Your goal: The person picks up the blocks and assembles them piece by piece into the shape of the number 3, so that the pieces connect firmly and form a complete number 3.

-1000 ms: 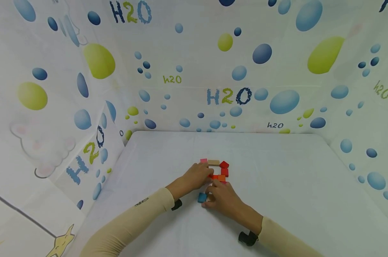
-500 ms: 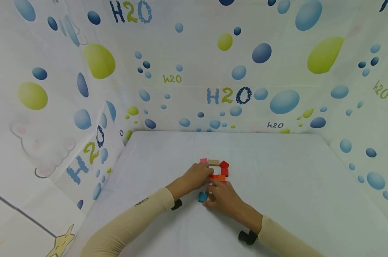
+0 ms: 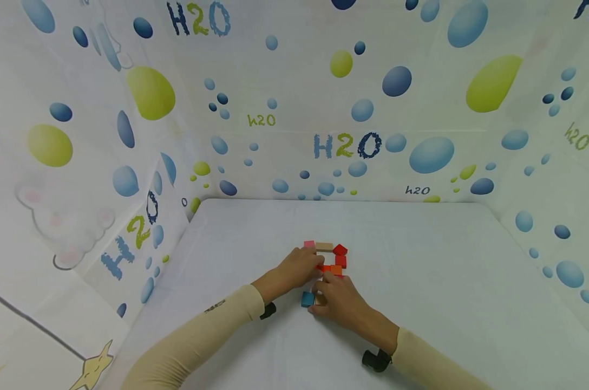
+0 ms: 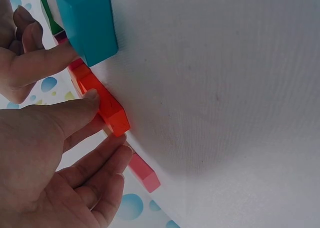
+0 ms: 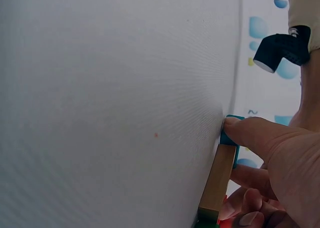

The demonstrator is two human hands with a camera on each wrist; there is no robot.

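My left hand [image 3: 299, 266] pinches an orange-red block [image 4: 107, 105] between thumb and fingers in the left wrist view. Nearer to me, my right hand [image 3: 340, 300] has its thumb and a finger on opposite sides of a blue block [image 3: 307, 299]. In the right wrist view, this blue block [image 5: 227, 139] meets the end of a long wooden block [image 5: 217, 180]. A green piece [image 5: 206, 224] shows at the wooden block's other end. An orange block [image 3: 336, 270] sits between the two hands. My fingers hide part of the row.
Beyond the hands lie a pink block [image 3: 309, 244], a natural wood block [image 3: 324, 247], a red five-sided block [image 3: 340, 249] and a red block [image 3: 340, 261]. All rest on a white-covered table [image 3: 421, 260]. Patterned cloth walls [image 3: 294, 81] rise behind and at the sides.
The blue block and my right thumb have shifted very slightly right and away from me. My left hand has stayed still on the orange-red block.
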